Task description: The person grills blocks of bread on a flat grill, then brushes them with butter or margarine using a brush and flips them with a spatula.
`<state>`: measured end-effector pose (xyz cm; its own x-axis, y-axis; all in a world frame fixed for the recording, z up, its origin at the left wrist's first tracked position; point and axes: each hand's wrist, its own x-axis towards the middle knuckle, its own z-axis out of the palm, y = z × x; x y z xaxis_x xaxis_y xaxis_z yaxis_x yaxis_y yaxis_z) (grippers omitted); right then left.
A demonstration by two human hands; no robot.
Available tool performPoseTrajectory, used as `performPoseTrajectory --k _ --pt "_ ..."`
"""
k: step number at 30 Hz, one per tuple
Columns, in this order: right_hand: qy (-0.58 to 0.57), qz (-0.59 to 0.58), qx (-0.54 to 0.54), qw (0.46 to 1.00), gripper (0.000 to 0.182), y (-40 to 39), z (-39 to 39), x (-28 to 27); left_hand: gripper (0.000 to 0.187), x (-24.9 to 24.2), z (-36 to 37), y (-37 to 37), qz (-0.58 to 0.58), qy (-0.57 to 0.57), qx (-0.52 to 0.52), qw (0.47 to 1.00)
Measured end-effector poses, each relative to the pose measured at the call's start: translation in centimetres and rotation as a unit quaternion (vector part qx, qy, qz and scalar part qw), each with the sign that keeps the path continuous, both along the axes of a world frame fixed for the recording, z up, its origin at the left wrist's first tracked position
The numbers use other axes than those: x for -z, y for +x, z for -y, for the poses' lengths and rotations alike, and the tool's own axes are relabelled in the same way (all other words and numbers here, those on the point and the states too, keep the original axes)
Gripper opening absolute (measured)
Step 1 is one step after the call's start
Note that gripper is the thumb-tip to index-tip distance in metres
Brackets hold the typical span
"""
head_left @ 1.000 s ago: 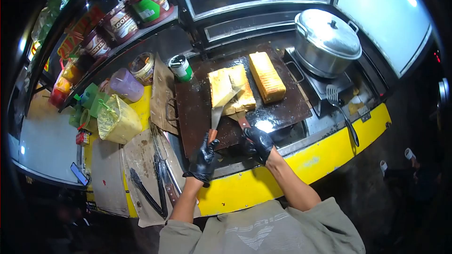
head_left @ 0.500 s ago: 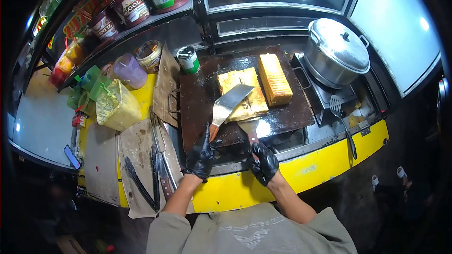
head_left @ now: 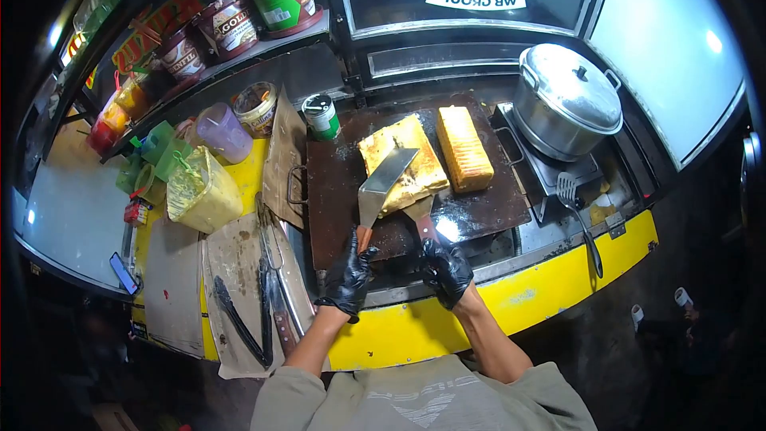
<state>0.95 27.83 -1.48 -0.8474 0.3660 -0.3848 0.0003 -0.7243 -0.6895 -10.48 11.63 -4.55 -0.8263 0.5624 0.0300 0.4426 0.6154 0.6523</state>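
My left hand [head_left: 346, 278], in a black glove, grips the handle of a wide metal spatula [head_left: 386, 180]. That spatula's blade lies across the top of a browned bread slab [head_left: 424, 161]. My right hand [head_left: 447, 271], gloved too, is closed round a second spatula [head_left: 421, 211], whose blade is partly hidden beneath the slab's near edge. The slab sits slightly turned on a dark griddle [head_left: 335, 168]. Beside it on the right stands a taller toasted bread block [head_left: 464, 148], apart from both spatulas.
A lidded pot [head_left: 568, 104] stands on a stove at the right, with a slotted turner [head_left: 581, 219] near it. An open can [head_left: 321, 117] is at the griddle's back left. Tongs [head_left: 239, 315] and a yellow tub [head_left: 204, 195] lie left. Buckets [head_left: 281, 1] line a shelf.
The right spatula has moved forward under the slab's near edge. The slab has turned and shifted slightly left. The left spatula still lies across its top, and the camera view has shifted a little.
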Motion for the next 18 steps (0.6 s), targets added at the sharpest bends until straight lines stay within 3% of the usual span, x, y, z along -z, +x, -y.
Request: performPoseTrajectory --k 3,4,5,6,7,8,9,10,11,12,13,14,15,16,18 --pt "0.064 0.025 -0.034 0.997 0.018 -0.5 -1.3 0.6 0.047 1.4 -1.7 1.4 0.051 0.111 0.006 0.992" --pt "0.258 0.049 -0.041 0.964 0.030 -1.0 -1.9 2.4 0.045 3.2 -3.1 2.3 0.064 0.178 -0.018 0.982" --pt "0.442 0.070 -0.046 0.893 0.042 -1.5 -2.2 3.2 0.044 4.4 -4.0 2.8 0.076 0.245 -0.042 0.966" --pt "0.542 0.014 0.005 0.840 0.040 -2.1 -1.3 2.1 0.044 4.0 -3.7 2.7 0.075 0.246 -0.045 0.965" --pt "0.543 0.013 0.002 0.840 0.040 -2.5 -0.3 1.3 0.041 2.9 -3.1 2.8 0.390 0.454 0.035 0.800" --pt "0.628 0.031 -0.002 0.777 0.044 -2.8 0.5 0.5 0.041 1.8 -2.6 3.1 0.634 0.585 0.109 0.494" --pt "0.706 0.048 -0.006 0.706 0.048 -2.9 1.3 -0.3 0.041 -0.5 -3.0 4.0 0.633 0.588 0.106 0.493" --pt "0.657 0.063 -0.075 0.747 0.051 -2.5 2.3 -1.2 0.040 -3.5 -4.1 5.2 0.618 0.572 -0.096 0.531" --pt "0.655 0.014 -0.044 0.754 0.053 -2.4 3.2 0.1 0.042 -4.9 -4.5 5.8 0.577 0.531 -0.295 0.546" --pt "0.670 0.023 -0.064 0.739 0.056 -1.7 3.9 0.3 0.044 -4.2 -1.4 5.6 0.710 0.544 -0.239 0.378" --pt "0.685 0.029 -0.084 0.723 0.060 -1.2 4.2 0.3 0.044 -2.8 0.6 5.4 0.705 0.550 -0.245 0.375" --pt "0.683 0.025 -0.092 0.724 0.060 -0.6 4.5 0.4 0.044 -0.8 2.3 5.2 0.737 0.589 -0.100 0.317" --pt "0.711 0.076 -0.157 0.682 0.064 -0.1 4.5 0.5 0.045 -0.8 3.1 5.0 0.749 0.612 0.048 0.251" --pt "0.735 0.124 -0.217 0.631 0.068 0.3 4.4 0.6 0.043 -1.0 3.9 5.0 0.765 0.593 -0.124 0.218" --pt "0.738 0.107 -0.196 0.637 0.071 1.4 4.3 1.6 0.043 -1.5 4.5 4.5 0.776 0.582 -0.136 0.203"
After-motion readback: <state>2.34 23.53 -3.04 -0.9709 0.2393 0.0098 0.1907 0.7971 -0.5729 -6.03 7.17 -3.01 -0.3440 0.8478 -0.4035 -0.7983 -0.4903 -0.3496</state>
